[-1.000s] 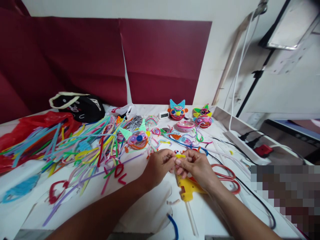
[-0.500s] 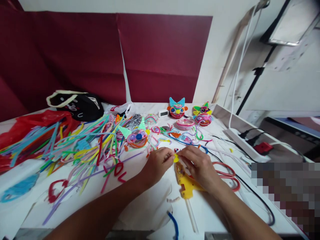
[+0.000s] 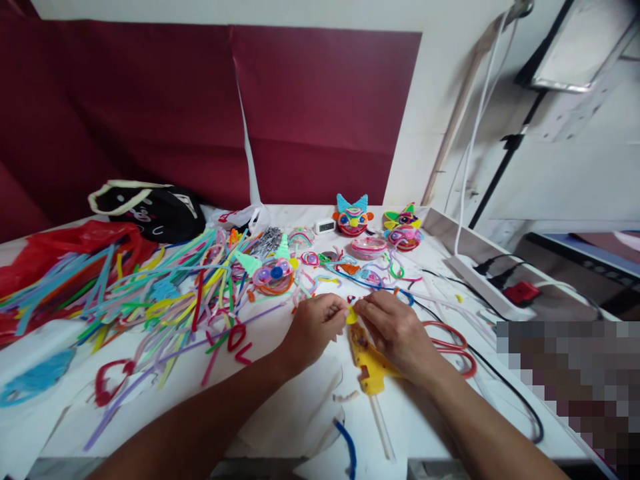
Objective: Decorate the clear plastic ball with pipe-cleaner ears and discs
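My left hand (image 3: 320, 325) and my right hand (image 3: 395, 327) meet over the table with fingertips pinched on a small yellow piece (image 3: 352, 315). It looks like shaped pipe cleaner, but the fingers cover part of it. Just below lies a yellow glue gun (image 3: 373, 369), partly under my right hand, with a clear glue stick (image 3: 383, 427) jutting from its back toward me. Orange-handled scissors (image 3: 463, 357) lie to the right, their blades hidden by my right hand and wrist. Left of my left hand is a face-like craft (image 3: 273, 275) with green ears and a blue nose.
Loose pipe cleaners (image 3: 165, 293) spread over the left side, beside a red plastic bag (image 3: 75, 243) and a black bag (image 3: 155, 213). Finished faces (image 3: 353, 217) stand at the back near a small digital clock (image 3: 325, 227). A power strip (image 3: 493, 287) and black cable (image 3: 520, 400) run along the right.
The fingers of my right hand have drawn slightly closer together around the yellow piece. The view has shifted a little; the other things keep their places.
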A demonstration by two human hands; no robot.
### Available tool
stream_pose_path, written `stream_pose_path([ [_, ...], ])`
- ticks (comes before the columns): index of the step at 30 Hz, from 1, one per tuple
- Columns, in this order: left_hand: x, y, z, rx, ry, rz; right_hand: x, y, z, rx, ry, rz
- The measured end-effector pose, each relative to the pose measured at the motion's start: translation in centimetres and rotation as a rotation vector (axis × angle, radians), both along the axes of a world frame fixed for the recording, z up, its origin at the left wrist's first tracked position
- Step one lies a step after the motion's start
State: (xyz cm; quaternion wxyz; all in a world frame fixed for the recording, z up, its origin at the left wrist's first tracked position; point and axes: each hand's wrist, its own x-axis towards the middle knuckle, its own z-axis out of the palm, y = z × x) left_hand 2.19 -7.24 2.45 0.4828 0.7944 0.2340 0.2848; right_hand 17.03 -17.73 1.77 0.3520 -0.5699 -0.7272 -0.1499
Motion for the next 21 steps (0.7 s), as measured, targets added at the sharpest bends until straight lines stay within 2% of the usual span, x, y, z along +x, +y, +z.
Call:
stream_pose_path([
  [5, 0.02, 0.14, 0.09, -0.022, -0.005, 0.009, 0.31, 0.29, -0.14, -0.104, 0.340, 0.033],
  [7, 0.03, 0.22, 0.08, -0.028, -0.006, 0.014, 0.40, 0.30, -0.04, -0.122, 0.410, 0.037],
  [15, 0.14, 0.21, -0.16, -0.039, -0.013, 0.030, 0.19, 0.00, -0.08, -0.086, 0.389, -0.020],
  [21, 0.22, -0.29, -0.30, -0.053, -0.062, 0.064, -0.41, 0.15, -0.12, -0.067, 0.537, -0.085],
])
